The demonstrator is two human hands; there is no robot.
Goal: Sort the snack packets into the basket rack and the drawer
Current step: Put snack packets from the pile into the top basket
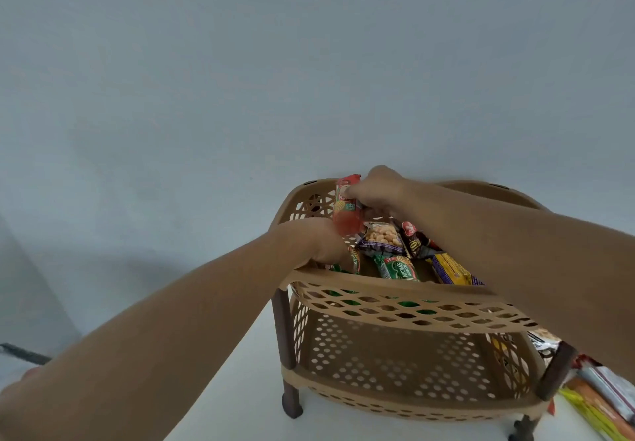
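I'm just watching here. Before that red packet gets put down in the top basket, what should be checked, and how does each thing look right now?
1. Grip on the red packet: ok. The right hand pinches its upper part and the left hand touches its lower end.
2. Packet is over the top basket, not outside it: ok.
3. Free room in the basket's left rear corner: cannot tell, the hands hide it.
4. Packets already inside stay below the rim, such as the green packet and the yellow packet: ok.
5. Lower shelf free for later packets: ok, it looks empty.
6. Drawer ready: cannot tell, none is in view.
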